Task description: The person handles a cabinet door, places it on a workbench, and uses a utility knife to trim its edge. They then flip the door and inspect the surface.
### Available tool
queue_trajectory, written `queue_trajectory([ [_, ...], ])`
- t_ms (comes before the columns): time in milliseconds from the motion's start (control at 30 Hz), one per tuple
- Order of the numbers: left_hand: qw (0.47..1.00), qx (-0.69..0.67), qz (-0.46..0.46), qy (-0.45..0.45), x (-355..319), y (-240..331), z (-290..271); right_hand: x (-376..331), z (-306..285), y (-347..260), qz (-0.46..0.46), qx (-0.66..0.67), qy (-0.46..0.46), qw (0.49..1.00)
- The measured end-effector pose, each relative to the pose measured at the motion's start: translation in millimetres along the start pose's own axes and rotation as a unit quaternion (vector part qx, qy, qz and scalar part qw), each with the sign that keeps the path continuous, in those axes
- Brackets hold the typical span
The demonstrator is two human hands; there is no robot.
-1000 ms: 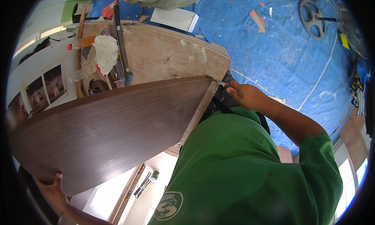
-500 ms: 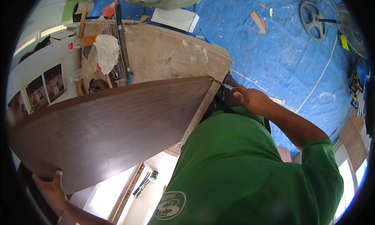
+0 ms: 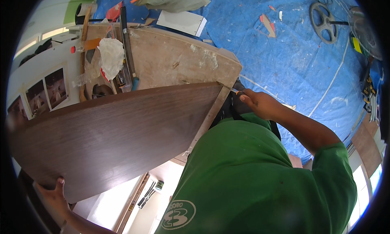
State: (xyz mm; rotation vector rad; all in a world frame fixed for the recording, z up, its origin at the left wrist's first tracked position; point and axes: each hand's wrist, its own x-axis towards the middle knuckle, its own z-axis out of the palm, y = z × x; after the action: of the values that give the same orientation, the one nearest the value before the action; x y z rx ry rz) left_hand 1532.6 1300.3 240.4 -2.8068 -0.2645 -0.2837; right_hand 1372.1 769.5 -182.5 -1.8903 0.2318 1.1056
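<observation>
A large dark brown wood-grain panel [image 3: 118, 136] lies at a slant over the pale worktable [image 3: 162, 51]. At its lower left end, my left hand [image 3: 55, 195] grips the edge, thumb on the top face and fingers hidden beneath. My right hand [image 3: 260, 104] is closed around a slim hand tool [image 3: 239, 92] with a dark and orange handle. The tool's thin metal tip points at the panel's right corner, beside the table edge. Whether it is a screwdriver or a blade is too small to tell.
Along the table's left side lie a hammer-like long tool [image 3: 126, 43], a crumpled white cloth or paper [image 3: 111, 58] and plastic bottles. A white box [image 3: 181, 23] sits past the far edge. Blue sheeting [image 3: 280, 59] covers the floor, with a grey wheel-shaped base [image 3: 323, 23] at the right.
The panel's right corner and far edge sit slightly lower in view. My right hand has shifted very little, the tool still at the corner. My left hand keeps its place.
</observation>
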Motion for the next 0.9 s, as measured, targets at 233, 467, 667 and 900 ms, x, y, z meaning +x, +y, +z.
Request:
queue_trajectory([
  [233,1.0,0.021,0.007,0.003,2,-5,0,13,-1,-8,-0.014,-0.016,-0.017,1.0],
  [467,1.0,0.011,0.011,-0.016,0,-2,-2,11,4,-6,-0.015,-0.033,-0.003,0.999],
  [667,1.0,-0.01,0.02,-0.018,6,12,-3,7,9,4,-0.027,-0.032,0.01,0.999],
  [900,0.997,0.038,-0.003,-0.064,-16,21,14,3,11,22,-0.026,-0.025,0.008,0.999],
])
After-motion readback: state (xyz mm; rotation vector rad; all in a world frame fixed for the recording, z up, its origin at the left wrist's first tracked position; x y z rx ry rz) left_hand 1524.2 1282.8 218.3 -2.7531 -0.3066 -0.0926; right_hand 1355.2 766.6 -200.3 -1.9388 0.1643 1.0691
